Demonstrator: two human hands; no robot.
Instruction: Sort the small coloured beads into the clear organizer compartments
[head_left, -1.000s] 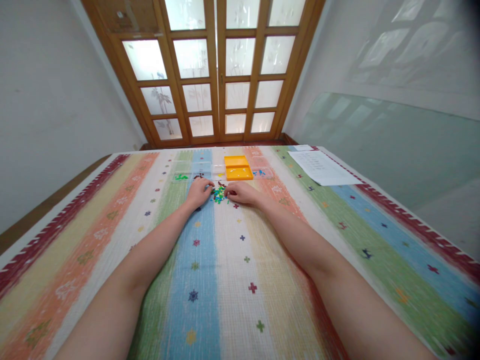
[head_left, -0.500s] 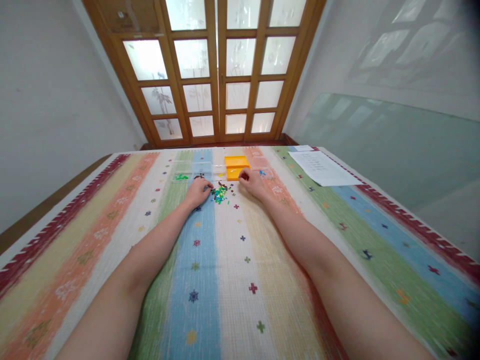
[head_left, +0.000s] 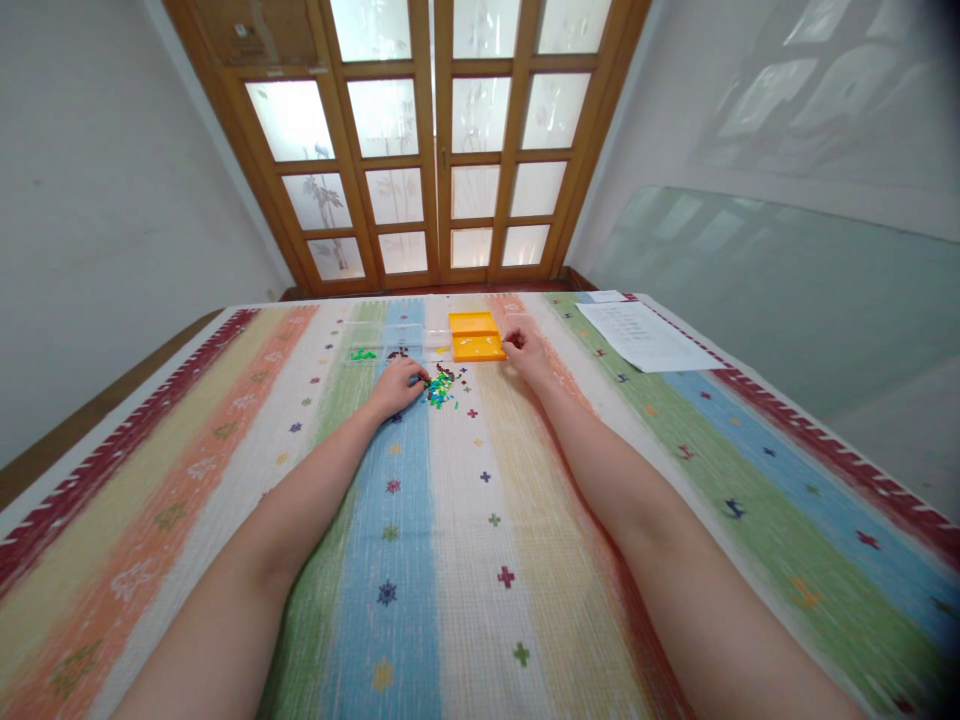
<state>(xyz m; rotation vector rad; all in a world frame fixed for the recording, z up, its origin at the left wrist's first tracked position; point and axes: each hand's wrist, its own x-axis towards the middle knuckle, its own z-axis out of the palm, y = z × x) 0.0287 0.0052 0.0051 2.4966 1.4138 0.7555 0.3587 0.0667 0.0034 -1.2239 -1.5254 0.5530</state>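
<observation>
A small pile of green, blue, yellow and dark red pieces (head_left: 441, 388) lies on the striped tablecloth. At its left edge rests my left hand (head_left: 400, 387), fingers closed together; what they hold, if anything, is too small to name. My right hand (head_left: 526, 357) is at the right side of an open orange box (head_left: 478, 347), its fingers pinched on something hidden from view. White bits lie inside that box. Behind my left hand, a clear box (head_left: 365, 335) holds green pieces (head_left: 363, 354) and dark red pieces (head_left: 397, 353) in separate places.
The striped tablecloth (head_left: 465, 560) covers the table. White printed paper (head_left: 637, 335) lies at the back right. Beyond the table's far edge stand wooden doors with glass panes (head_left: 476, 115), and a glass sheet (head_left: 780, 290) leans by the right wall.
My right hand has moved right, from the front of the orange box to its right side, uncovering more of the box. My left hand has barely shifted.
</observation>
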